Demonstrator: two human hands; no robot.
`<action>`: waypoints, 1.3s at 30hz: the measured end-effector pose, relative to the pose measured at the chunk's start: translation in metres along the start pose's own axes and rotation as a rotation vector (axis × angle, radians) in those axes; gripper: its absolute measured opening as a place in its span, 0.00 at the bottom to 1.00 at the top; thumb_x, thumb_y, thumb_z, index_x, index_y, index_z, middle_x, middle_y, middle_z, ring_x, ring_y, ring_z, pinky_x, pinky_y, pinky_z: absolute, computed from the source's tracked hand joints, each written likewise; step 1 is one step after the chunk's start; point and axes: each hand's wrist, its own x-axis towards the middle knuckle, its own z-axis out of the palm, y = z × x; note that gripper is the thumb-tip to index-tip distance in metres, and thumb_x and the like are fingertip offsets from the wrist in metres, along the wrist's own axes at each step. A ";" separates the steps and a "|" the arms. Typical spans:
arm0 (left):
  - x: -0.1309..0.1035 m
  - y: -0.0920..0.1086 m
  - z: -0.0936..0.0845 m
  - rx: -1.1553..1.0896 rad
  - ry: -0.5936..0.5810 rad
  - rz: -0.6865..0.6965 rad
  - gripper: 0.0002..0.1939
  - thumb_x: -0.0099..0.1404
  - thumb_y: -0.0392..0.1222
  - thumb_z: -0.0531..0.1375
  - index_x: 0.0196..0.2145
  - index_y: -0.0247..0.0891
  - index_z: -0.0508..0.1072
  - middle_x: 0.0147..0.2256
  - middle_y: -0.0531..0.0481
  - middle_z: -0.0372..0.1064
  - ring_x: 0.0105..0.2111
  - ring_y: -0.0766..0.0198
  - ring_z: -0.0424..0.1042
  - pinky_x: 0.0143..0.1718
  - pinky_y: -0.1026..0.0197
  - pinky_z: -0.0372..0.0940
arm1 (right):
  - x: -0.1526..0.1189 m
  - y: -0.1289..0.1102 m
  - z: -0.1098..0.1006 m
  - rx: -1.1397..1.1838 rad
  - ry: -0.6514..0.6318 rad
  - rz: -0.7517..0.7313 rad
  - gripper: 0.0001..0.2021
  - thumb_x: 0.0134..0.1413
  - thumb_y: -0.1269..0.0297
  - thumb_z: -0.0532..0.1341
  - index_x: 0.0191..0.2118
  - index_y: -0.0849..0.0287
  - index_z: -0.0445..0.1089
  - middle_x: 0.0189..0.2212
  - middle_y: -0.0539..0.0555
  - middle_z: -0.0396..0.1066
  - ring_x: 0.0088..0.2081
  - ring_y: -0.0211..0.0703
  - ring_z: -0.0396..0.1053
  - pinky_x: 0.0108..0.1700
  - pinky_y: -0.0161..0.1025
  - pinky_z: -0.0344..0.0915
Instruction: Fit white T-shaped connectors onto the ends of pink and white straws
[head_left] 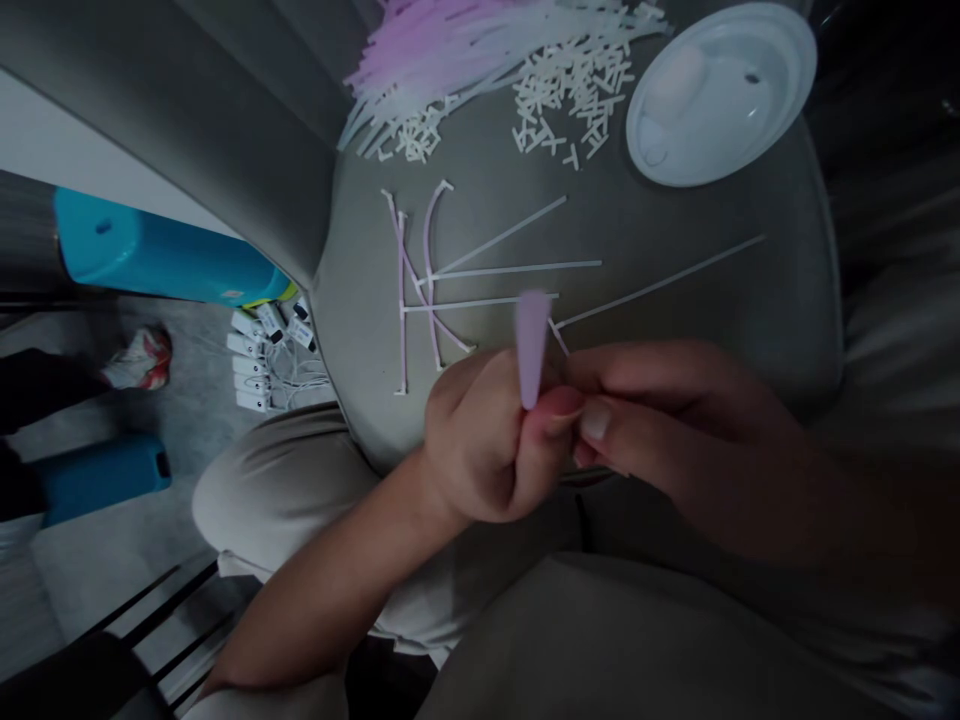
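My left hand point(484, 435) is closed around a lilac plastic tube point(532, 345) whose free end points up toward the camera. The fingertips of my right hand point(675, 425) are pinched together against my left thumb; whatever they grip there is hidden. Just beyond the hands, on a grey padded seat point(697, 300), lie several thin tubes point(517, 268) joined by small white T-shaped connectors. One branched piece point(660, 283) lies apart at the right, partly covered by my right hand.
At the seat's back are a heap of pink and whitish tubes point(450, 50), a pile of white connectors point(574, 85) and a white oval basin point(750, 125). On the floor at left are white boxes with cables point(251, 365), a blue plastic object point(165, 250) and another person's shoe point(142, 360).
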 end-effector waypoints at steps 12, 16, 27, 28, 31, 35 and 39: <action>-0.007 0.000 -0.002 0.022 0.056 -0.063 0.14 0.76 0.43 0.51 0.29 0.43 0.64 0.21 0.53 0.62 0.20 0.66 0.61 0.19 0.60 0.56 | -0.001 -0.009 -0.009 -0.106 -0.072 -0.001 0.12 0.52 0.73 0.53 0.20 0.57 0.57 0.17 0.42 0.51 0.21 0.29 0.49 0.20 0.31 0.47; -0.006 -0.004 -0.002 0.016 0.020 -0.016 0.13 0.77 0.41 0.50 0.32 0.42 0.66 0.22 0.53 0.64 0.20 0.68 0.62 0.19 0.63 0.58 | 0.002 -0.010 -0.007 -0.113 -0.038 0.066 0.13 0.51 0.71 0.54 0.18 0.57 0.54 0.17 0.43 0.49 0.22 0.30 0.49 0.21 0.31 0.47; 0.002 -0.010 -0.005 -0.090 -0.102 0.005 0.16 0.78 0.42 0.48 0.32 0.39 0.67 0.22 0.53 0.64 0.22 0.69 0.67 0.21 0.66 0.59 | 0.005 -0.008 -0.012 -0.139 -0.049 0.033 0.16 0.53 0.71 0.55 0.17 0.56 0.51 0.17 0.44 0.48 0.21 0.29 0.51 0.21 0.31 0.47; 0.001 -0.010 -0.004 -0.097 -0.085 0.002 0.16 0.78 0.42 0.48 0.32 0.40 0.66 0.22 0.53 0.63 0.21 0.69 0.66 0.20 0.65 0.59 | 0.005 -0.007 -0.011 -0.138 -0.048 0.040 0.16 0.52 0.71 0.55 0.17 0.57 0.52 0.17 0.44 0.49 0.21 0.29 0.51 0.20 0.30 0.47; -0.001 -0.010 -0.002 -0.086 -0.037 0.009 0.15 0.77 0.40 0.49 0.32 0.40 0.66 0.22 0.54 0.62 0.20 0.69 0.65 0.18 0.65 0.56 | 0.007 -0.006 -0.010 -0.125 -0.050 0.066 0.16 0.53 0.72 0.55 0.17 0.58 0.55 0.15 0.43 0.52 0.19 0.28 0.51 0.19 0.29 0.47; -0.002 -0.010 -0.002 -0.043 -0.059 0.022 0.15 0.78 0.41 0.48 0.32 0.40 0.66 0.21 0.54 0.62 0.19 0.69 0.64 0.18 0.65 0.55 | 0.006 -0.006 -0.011 -0.116 -0.045 0.083 0.14 0.56 0.70 0.56 0.20 0.59 0.65 0.16 0.43 0.57 0.20 0.28 0.55 0.20 0.28 0.51; -0.002 -0.009 -0.005 -0.048 -0.096 0.023 0.15 0.77 0.40 0.48 0.30 0.41 0.63 0.21 0.55 0.62 0.19 0.70 0.65 0.19 0.66 0.57 | 0.005 -0.006 -0.013 -0.124 -0.060 0.154 0.12 0.56 0.72 0.56 0.23 0.59 0.70 0.16 0.43 0.59 0.20 0.28 0.56 0.20 0.29 0.51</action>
